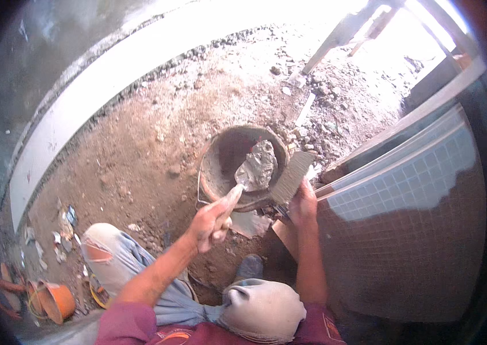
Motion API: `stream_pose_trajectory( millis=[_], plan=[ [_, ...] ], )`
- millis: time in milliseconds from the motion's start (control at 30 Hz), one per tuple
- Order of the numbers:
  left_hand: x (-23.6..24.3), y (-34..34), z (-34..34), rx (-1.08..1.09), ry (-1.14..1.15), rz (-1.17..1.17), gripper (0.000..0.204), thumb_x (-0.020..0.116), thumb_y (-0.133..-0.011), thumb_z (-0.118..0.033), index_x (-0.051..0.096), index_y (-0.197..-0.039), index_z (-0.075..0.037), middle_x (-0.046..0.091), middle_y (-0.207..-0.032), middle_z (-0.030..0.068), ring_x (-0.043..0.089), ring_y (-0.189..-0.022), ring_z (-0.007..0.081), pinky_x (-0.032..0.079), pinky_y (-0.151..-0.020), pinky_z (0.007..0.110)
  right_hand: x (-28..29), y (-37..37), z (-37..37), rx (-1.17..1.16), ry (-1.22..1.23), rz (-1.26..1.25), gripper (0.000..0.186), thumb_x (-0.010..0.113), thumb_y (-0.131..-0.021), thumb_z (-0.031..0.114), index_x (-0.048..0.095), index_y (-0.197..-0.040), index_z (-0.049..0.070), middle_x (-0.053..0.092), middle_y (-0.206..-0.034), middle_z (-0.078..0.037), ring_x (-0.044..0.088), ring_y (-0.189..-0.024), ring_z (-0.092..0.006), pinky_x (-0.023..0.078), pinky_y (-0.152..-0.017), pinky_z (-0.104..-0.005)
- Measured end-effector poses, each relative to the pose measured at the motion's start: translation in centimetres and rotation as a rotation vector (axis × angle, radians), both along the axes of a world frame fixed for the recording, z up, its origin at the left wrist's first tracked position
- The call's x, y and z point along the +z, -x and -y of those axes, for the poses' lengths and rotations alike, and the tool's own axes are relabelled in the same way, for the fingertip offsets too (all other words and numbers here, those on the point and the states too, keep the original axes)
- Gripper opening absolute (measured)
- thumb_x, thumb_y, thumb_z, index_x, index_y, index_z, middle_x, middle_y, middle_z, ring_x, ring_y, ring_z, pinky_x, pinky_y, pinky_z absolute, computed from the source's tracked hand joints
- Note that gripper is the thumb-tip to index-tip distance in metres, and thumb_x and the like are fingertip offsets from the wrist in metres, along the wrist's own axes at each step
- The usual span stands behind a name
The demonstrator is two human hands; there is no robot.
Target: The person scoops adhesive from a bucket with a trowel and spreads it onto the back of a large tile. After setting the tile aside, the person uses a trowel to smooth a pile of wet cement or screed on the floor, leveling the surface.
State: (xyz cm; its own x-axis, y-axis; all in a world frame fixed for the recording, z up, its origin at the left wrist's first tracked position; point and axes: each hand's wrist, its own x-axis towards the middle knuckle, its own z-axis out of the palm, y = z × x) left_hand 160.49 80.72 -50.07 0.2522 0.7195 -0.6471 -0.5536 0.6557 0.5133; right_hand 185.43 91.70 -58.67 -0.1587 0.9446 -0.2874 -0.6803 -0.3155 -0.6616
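Note:
My left hand [215,223] is closed round the handle of a trowel, index finger stretched along it. A heap of wet grey mortar [259,164] covers the trowel's blade, which is over a round bucket [213,160] with dark, mortar-smeared walls. At the bucket's right rim, my right hand [303,202] grips a narrow tile strip [290,177] by its lower right edge. The strip is tilted, and its ridged grey face is turned up. Some of the right fingers are hidden behind the strip.
Large grid-patterned tiles [410,224] lean in a stack at my right. A pale strip [54,135] runs along the wall at left. Loose rubble [335,109] covers the ground beyond the bucket. An orange bucket [59,302] lies at lower left, and wooden posts [335,37] stand far right.

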Motion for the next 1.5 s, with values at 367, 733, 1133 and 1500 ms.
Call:
stream_pose_trajectory(
  millis=[367,733,1133,1500],
  plan=[
    [-3.5,0.4,3.5,0.156,-0.448,-0.241,0.073,0.075,-0.088,-0.017,0.038,-0.15,-0.006,0.06,-0.116,-0.0009,0.058,-0.089,0.0077,0.049,-0.073,0.021,4.9,3.2,1.7,0.031,0.145,-0.22,0.031,0.052,-0.102,0.019,0.054,-0.129,0.003,0.067,-0.114,-0.007,0.066,-0.1,-0.0192,0.056,-0.083,-0.0352],
    [-7.0,0.3,4.5,0.039,-0.809,-1.11,0.056,0.08,-0.083,-0.016,0.054,-0.13,-0.004,0.062,-0.116,0.0124,0.06,-0.106,0.0242,0.049,-0.089,0.035,6.3,8.5,2.8,0.245,0.262,-0.5,0.029,0.046,-0.1,0.017,0.058,-0.122,0.002,0.066,-0.118,-0.013,0.066,-0.103,-0.0241,0.055,-0.09,-0.0393],
    [-6.1,1.6,5.0,0.125,-0.727,-1.092,0.051,0.077,-0.083,-0.012,0.059,-0.13,-0.004,0.066,-0.119,0.0166,0.064,-0.106,0.0247,0.049,-0.093,0.038,13.3,1.5,4.0,0.113,-0.218,-0.737,0.039,0.044,-0.1,0.024,0.056,-0.128,0.001,0.063,-0.126,-0.015,0.06,-0.116,-0.0285,0.047,-0.102,-0.0459],
    [2.6,5.8,-16.3,-0.653,-0.646,-1.824,0.039,0.076,-0.078,-0.02,0.069,-0.115,-0.006,0.07,-0.109,0.018,0.069,-0.097,0.0347,0.052,-0.087,0.042,20.5,-12.8,21.4,-0.89,-0.325,0.174,0.039,0.05,-0.101,0.025,0.052,-0.134,0.006,0.057,-0.132,-0.011,0.053,-0.124,-0.0256,0.042,-0.107,-0.043]
  ],
)
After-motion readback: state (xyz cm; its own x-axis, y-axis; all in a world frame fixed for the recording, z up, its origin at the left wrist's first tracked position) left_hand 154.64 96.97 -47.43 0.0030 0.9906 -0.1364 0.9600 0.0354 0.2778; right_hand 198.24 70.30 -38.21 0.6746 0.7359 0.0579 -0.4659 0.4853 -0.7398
